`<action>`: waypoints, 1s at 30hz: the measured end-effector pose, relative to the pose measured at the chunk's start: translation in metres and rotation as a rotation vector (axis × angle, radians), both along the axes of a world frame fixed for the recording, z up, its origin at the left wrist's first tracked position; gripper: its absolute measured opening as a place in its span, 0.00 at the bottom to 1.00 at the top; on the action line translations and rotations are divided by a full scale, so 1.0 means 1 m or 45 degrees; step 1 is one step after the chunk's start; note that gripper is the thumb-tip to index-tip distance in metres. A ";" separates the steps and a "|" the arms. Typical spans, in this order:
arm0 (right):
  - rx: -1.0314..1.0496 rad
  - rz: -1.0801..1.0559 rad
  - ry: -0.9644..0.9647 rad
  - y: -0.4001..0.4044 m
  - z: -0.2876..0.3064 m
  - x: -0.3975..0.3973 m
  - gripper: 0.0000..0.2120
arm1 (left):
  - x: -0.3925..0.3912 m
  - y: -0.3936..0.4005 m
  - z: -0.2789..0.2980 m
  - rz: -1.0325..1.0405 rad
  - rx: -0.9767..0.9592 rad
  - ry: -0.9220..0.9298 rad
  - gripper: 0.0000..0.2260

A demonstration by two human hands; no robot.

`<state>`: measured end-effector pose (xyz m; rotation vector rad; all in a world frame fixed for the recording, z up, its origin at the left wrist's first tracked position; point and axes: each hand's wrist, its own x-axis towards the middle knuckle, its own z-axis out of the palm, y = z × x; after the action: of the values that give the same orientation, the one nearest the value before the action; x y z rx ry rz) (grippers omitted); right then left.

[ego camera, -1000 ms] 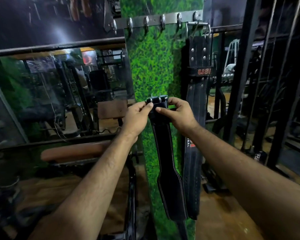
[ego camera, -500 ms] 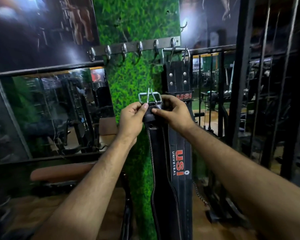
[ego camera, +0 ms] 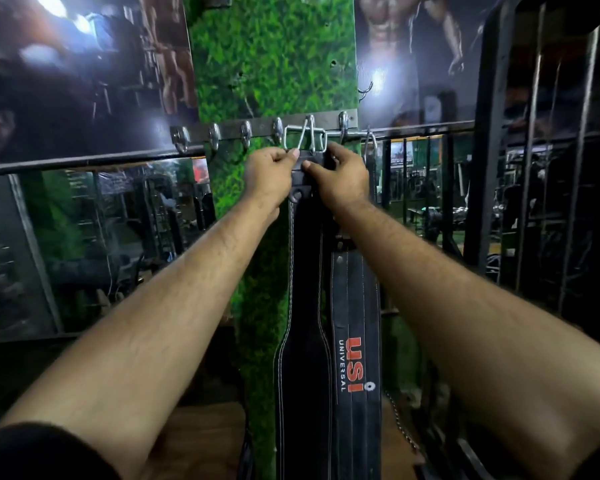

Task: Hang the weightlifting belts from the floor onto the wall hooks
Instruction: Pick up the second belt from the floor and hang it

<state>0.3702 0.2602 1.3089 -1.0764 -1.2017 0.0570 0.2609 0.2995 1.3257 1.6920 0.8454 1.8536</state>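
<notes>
**Buckle raised to the hook rail**

At the centre of the frame, my left hand [ego camera: 269, 174] pinches the top of the belt [ego camera: 303, 306] just under its buckle [ego camera: 305, 139]. My grip there is narrow, thumb and fingers closed on the leather, so the metal frame stands upright and free above my knuckles. I hold it that high because the buckle has to meet the hook rail [ego camera: 264, 128], which runs across the upper middle of the frame on the green wall panel [ego camera: 274, 57]. The buckle overlaps one hook; whether it has caught, I cannot tell.

The belt is black leather with pale stitching along both edges, narrow near the buckle and widening toward the lower centre, hanging straight down.

My right hand [ego camera: 340, 178] grips the same end from the other side, steadying it so the frame does not twist.

Just right of it, a second belt [ego camera: 355, 341] with red lettering already hangs from the rail.
</notes>
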 end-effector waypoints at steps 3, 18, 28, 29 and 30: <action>-0.100 -0.065 -0.040 0.005 0.010 0.001 0.15 | 0.009 0.010 0.010 0.033 -0.061 0.026 0.12; -0.186 -0.119 -0.050 0.020 -0.012 0.002 0.22 | 0.012 0.025 -0.002 -0.223 -0.333 -0.092 0.13; -0.134 0.241 0.225 0.016 -0.080 0.000 0.17 | 0.002 0.007 -0.053 -0.429 -0.397 -0.142 0.07; -0.139 0.273 0.192 0.012 -0.088 0.001 0.19 | 0.002 0.007 -0.061 -0.469 -0.405 -0.164 0.07; -0.148 0.300 0.170 0.009 -0.096 0.002 0.21 | 0.002 0.005 -0.069 -0.494 -0.408 -0.181 0.07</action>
<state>0.3720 0.2688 1.2129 -1.0102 -1.2104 0.3790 0.2626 0.3044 1.2568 1.3907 0.6591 1.4680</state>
